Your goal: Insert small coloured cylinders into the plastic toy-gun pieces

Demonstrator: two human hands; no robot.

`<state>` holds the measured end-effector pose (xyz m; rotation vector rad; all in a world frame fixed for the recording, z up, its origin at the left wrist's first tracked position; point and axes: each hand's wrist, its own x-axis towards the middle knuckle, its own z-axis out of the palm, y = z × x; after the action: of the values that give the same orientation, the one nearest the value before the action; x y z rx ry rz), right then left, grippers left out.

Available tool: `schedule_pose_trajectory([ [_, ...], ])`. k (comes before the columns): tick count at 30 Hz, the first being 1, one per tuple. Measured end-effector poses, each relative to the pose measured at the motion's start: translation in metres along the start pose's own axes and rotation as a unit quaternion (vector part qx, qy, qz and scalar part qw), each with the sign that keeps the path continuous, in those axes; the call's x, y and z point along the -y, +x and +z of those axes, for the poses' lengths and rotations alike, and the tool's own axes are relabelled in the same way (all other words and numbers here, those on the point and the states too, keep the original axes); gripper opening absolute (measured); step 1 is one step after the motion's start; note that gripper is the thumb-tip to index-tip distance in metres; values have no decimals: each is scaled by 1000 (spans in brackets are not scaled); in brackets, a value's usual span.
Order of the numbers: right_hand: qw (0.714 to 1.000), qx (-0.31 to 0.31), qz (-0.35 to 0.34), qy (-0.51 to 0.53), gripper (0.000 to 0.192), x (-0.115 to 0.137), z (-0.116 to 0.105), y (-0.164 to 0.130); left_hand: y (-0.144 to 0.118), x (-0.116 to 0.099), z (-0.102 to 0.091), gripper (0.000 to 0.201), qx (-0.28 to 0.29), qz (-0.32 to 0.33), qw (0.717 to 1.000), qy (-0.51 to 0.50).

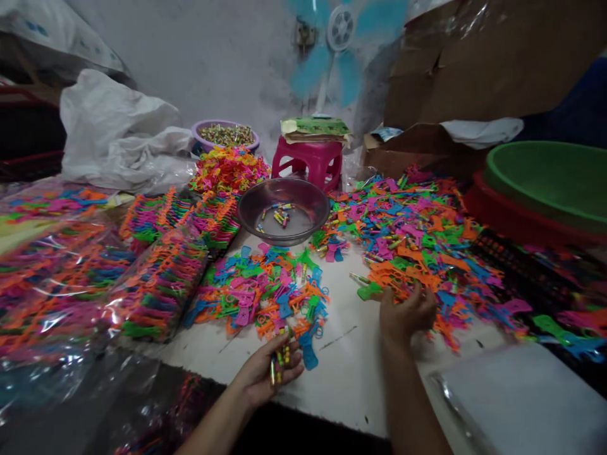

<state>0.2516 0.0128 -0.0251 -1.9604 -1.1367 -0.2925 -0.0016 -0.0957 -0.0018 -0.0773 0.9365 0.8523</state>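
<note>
My left hand (268, 373) is palm up near the table's front edge, its fingers curled around several small yellow-green patterned tubes (279, 364). Just beyond its fingertips lies a blue plastic piece (309, 351), at the edge of a pile of colourful plastic pieces (246, 294). At the near side of the larger right-hand pile (403, 221), my right hand (406, 316) reaches in among orange plastic pieces (396, 276), thumb and fingers apart. A green piece (370, 291) lies beside its thumb. The fingers are slightly blurred, and their contact with the pieces is partly hidden.
A metal bowl (284, 238) with a few tubes stands mid-table. Packed bags of pieces (156, 284) cover the left side. Behind are a purple basin (195, 131), a pink stool (308, 155) and a fan (341, 28). Green basin (550, 183) and white bag (531, 398) are at right.
</note>
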Motion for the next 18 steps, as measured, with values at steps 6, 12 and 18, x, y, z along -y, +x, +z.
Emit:
schedule_pose_trajectory([
  [6,937,264,-203,102,21,37,25,-47,8,12,11,18,3,-3,999,34],
  [12,928,301,-167,140,20,39,30,-53,0,2,-1,29,8,137,983,120],
  [18,922,314,-110,196,28,26,8,-48,-6,-6,5,29,24,150,980,132],
])
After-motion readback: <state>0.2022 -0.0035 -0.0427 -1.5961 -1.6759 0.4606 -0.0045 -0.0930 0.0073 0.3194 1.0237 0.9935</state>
